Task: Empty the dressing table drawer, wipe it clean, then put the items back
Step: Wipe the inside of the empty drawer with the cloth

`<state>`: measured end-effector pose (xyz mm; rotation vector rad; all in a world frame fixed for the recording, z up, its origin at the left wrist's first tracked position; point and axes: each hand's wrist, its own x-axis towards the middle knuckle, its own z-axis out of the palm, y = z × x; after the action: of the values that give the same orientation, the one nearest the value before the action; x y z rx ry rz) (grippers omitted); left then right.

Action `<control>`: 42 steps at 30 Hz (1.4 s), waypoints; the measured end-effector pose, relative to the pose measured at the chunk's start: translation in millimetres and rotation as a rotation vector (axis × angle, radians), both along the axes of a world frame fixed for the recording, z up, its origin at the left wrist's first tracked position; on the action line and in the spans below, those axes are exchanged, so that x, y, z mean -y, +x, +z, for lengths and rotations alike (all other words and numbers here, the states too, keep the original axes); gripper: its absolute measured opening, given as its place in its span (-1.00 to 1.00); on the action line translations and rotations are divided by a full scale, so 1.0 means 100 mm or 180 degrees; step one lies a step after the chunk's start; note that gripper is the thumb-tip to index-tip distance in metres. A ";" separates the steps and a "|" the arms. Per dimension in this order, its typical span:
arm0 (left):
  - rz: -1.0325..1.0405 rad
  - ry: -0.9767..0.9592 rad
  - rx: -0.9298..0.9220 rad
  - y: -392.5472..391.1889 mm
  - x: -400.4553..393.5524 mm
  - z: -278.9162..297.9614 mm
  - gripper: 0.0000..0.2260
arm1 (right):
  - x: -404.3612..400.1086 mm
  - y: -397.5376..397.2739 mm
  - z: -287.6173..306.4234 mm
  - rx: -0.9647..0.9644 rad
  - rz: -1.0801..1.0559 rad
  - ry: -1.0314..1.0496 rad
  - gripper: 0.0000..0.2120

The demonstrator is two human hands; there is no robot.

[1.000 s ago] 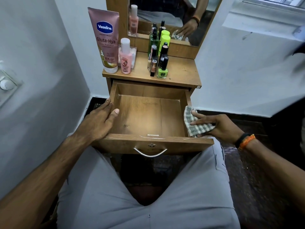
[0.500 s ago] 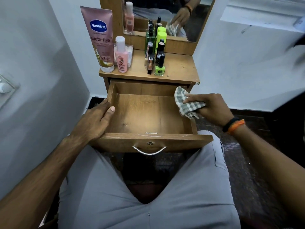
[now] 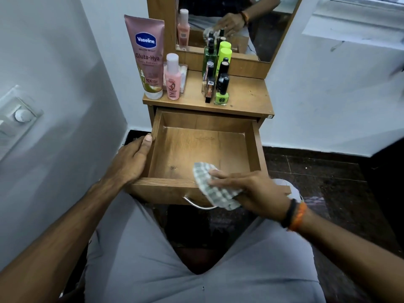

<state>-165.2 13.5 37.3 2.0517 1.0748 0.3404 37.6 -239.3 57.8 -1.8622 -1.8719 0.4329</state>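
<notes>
The left hand [image 3: 131, 159] grips the drawer's left wall, thumb hooked over the top edge near the back and fingers out of sight down the outside. That is the anchor for this step: a drawer [image 3: 203, 125] pulled this far out will likely wobble or slide under a wipe, so the brace should hold firm while the cloth works.

The drawer itself is open and bare inside, its wooden floor showing a few dark marks near the front left. Those spots, and the seams where the floor meets the walls, are where dust would tend to collect, so I would run the cloth along the edges and into the corners, not just across the middle.

The checked cloth [image 3: 213, 189] lies draped over the front rim, partly hanging over the metal handle [image 3: 197, 204]. The right hand [image 3: 251, 191] presses it down with fingers stretched nearly flat; whether the thumb pinches the fabric from beneath cannot be told. Flat fingers spread pressure well for a rim pass; for the floor, bunching the cloth under the palm should keep it from dragging loose.

Up on the bench [image 3: 247, 95], the Vaseline tube [image 3: 146, 55], a pink bottle [image 3: 173, 79] and a cluster of nail polish bottles [image 3: 220, 84] stand upright, well clear of the wiping. They look tippable, so keep the strokes gentle on the cabinet.
</notes>
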 end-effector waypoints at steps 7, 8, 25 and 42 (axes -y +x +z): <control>0.0552 -0.1492 0.1284 0.08 -0.01 0.03 -0.38 | -0.95 -0.74 -0.13 0.0557 0.0629 0.0268 -0.51; 0.0579 -0.1615 0.1341 0.09 -0.01 0.05 -0.36 | -1.05 -0.82 -0.14 0.0580 0.0664 0.0287 -0.48; 0.0215 -0.0795 0.0704 -0.03 -0.09 -0.08 -0.37 | 0.08 0.11 -0.29 0.1340 0.0632 0.0634 -0.61; 0.0389 -0.1097 0.1321 0.05 0.07 0.09 -0.46 | -0.46 -0.60 -0.29 0.1236 0.0337 0.0434 -0.44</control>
<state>-160.6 6.8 46.6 1.5294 0.9271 0.5720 -22.9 -193.4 29.0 -1.8600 -2.1943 -0.0308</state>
